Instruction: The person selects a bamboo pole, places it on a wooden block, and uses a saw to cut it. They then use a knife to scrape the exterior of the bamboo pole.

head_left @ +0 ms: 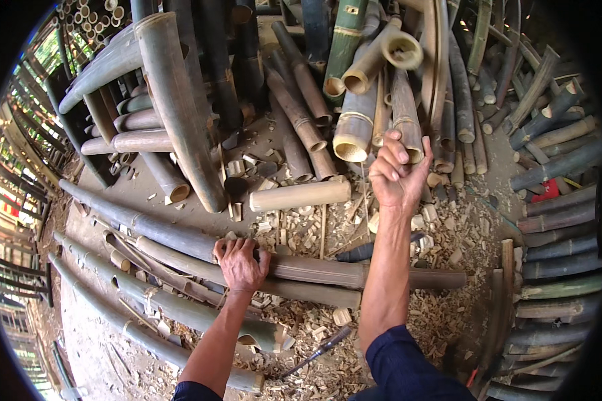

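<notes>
My left hand [242, 264] is closed over a long grey-brown bamboo pole [314, 269], which lies crosswise in front of me. Its fingers wrap the top of the pole. Farther ahead and to the right, my right hand [396, 174] is raised, palm up. The thumb stands away from half-curled fingers, and I see nothing held in it. Behind that hand is the end of a leaning bamboo tube [405, 110]; whether they touch is unclear. A short pale bamboo piece [301, 194] lies beyond the pole. A dark, slim hand tool [324, 344] rests on the chips nearer me.
Wood chips [441, 321] cover the ground. More long bamboo poles [174, 309] lie at the near left. A bamboo chair-like frame [174, 100] stands at the far left. Cut tubes [353, 137] crowd the back, and stacked bamboo lengths [560, 249] line the right side.
</notes>
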Motion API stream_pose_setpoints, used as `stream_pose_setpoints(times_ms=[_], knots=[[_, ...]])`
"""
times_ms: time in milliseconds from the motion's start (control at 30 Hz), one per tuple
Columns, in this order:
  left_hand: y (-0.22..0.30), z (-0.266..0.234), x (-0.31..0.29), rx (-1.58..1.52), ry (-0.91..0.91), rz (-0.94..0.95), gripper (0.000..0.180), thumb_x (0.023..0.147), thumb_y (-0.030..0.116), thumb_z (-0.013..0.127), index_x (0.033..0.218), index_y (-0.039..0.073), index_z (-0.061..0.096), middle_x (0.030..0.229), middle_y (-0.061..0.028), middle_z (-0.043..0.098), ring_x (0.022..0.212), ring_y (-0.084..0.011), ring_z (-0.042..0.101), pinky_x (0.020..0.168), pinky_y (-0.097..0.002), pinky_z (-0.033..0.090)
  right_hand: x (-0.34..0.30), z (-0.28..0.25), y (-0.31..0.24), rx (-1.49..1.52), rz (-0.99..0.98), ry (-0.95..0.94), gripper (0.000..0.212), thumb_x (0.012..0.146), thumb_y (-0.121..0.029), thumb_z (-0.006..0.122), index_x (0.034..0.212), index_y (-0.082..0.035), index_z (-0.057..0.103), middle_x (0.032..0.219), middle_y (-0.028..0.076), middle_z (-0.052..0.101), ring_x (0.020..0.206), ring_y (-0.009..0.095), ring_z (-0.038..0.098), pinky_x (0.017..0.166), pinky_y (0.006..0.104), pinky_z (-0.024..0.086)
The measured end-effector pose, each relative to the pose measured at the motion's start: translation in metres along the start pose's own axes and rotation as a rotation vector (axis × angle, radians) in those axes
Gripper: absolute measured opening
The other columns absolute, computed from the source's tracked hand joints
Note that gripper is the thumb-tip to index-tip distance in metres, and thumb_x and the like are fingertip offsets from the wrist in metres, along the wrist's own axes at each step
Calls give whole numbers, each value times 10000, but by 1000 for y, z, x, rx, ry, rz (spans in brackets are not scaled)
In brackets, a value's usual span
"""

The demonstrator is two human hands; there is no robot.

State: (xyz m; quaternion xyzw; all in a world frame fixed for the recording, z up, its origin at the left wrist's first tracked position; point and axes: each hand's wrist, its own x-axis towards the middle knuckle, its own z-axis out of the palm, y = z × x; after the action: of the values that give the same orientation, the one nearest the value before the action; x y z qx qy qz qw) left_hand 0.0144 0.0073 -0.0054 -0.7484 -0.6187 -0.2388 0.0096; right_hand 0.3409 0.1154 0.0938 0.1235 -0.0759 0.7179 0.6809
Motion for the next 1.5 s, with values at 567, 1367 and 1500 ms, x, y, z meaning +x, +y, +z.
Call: stream_pose_setpoints(times_ms=[567,1367,1500], knots=[[0,3,-5,14,23,17,270,878,328,621,825,71,685,864,-129,700,912,-328,648,1065,-511,336,-45,-34,-42,-315,53,221,569,977,-565,554,1132,-20,606,831,64,595,711,178,543,699,387,510],[-10,0,-5,-62,-50,-57,236,836,330,660,842,96,691,906,-120,708,950,-316,656,1090,-539,321,157,-6,24,-2885,-329,-80,156,909,-126,590,990,-7,650,836,269,730,850,449,741,758,548,596],[-6,-1,-4,-87,-31,-60,243,837,338,660,839,97,684,902,-117,702,954,-328,651,1097,-548,315,77,29,89,-2834,-147,-163,121,963,-101,579,1047,-16,600,705,112,687,499,182,620,409,363,533]])
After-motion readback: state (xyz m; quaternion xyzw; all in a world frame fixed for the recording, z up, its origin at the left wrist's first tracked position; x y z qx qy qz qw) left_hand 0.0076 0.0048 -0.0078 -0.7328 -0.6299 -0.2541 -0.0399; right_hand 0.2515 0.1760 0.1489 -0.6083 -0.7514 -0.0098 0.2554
